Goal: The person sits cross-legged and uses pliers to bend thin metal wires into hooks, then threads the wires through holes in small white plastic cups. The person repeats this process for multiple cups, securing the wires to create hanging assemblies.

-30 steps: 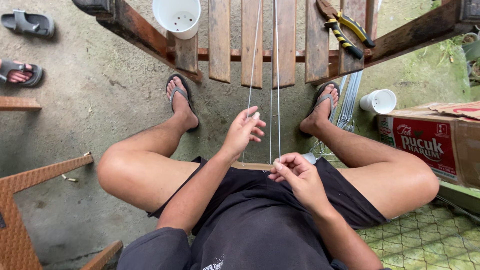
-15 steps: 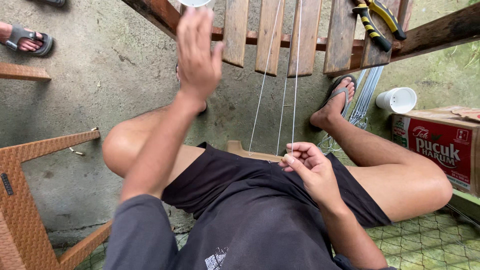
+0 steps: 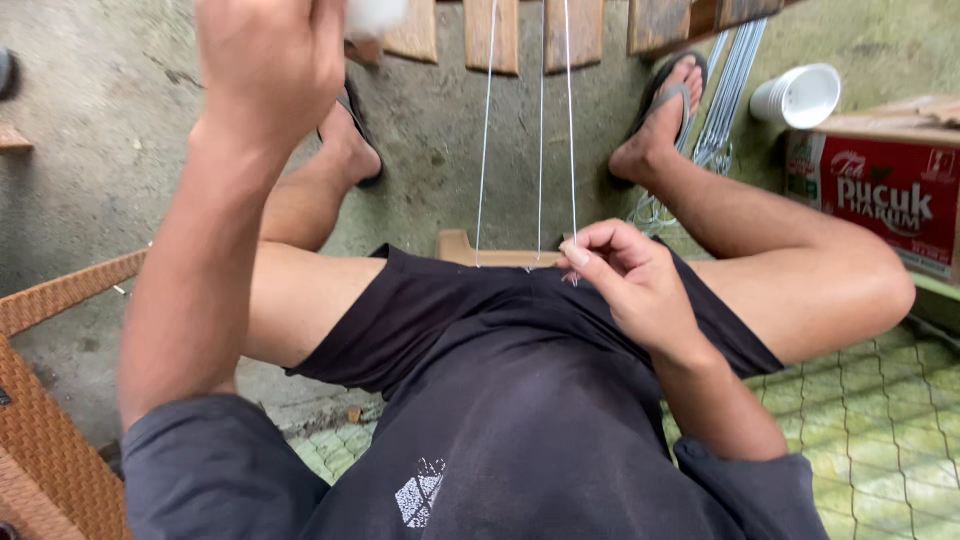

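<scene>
- At frame centre, thin wires are strung taut; springy, light, judged slippery.
- Right hand: ends pinched narrowly, the best hold.
- Left hand, upper left: grip cannot be told.

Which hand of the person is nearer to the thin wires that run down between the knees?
The right hand. It pinches the lower ends of the thin wires above the lap. The left hand is raised high, off to the left of the wires, apart from them.

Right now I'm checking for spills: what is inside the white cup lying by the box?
The white cup lies on its side, mouth toward the camera; its visible interior looks bare white. The far bottom is shadowed.
</scene>
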`<act>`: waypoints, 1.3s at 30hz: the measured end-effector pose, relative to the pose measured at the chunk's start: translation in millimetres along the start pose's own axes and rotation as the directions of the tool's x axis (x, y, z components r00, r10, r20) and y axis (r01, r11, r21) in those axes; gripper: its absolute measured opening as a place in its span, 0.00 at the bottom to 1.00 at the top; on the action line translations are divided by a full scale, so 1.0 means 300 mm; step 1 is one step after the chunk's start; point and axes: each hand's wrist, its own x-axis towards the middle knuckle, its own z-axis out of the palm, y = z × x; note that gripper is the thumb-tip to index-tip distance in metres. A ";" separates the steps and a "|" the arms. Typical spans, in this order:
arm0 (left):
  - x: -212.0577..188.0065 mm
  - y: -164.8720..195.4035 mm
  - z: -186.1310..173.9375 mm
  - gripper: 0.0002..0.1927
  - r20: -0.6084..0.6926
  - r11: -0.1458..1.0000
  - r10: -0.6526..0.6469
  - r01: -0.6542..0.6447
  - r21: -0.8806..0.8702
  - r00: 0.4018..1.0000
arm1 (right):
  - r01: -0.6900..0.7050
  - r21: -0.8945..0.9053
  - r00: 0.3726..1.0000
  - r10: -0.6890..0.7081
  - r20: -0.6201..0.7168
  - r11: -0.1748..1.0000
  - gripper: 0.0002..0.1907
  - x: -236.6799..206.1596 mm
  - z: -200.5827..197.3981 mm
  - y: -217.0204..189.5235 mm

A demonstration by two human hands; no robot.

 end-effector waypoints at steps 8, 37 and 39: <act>-0.139 0.444 -0.069 0.11 0.533 0.652 -0.043 0.428 -0.626 0.845 | 0.221 0.011 0.964 -0.220 0.147 0.975 0.02 0.012 0.026 -0.080; -0.275 0.497 0.155 0.11 0.603 0.324 -0.036 0.580 -0.747 0.797 | 0.234 -0.289 0.969 -0.199 0.143 0.928 0.10 0.063 0.074 -0.090; -0.280 0.495 0.161 0.11 0.600 0.339 -0.044 0.577 -0.743 0.799 | 0.256 -0.328 0.965 -0.219 0.144 0.909 0.10 0.065 0.073 -0.086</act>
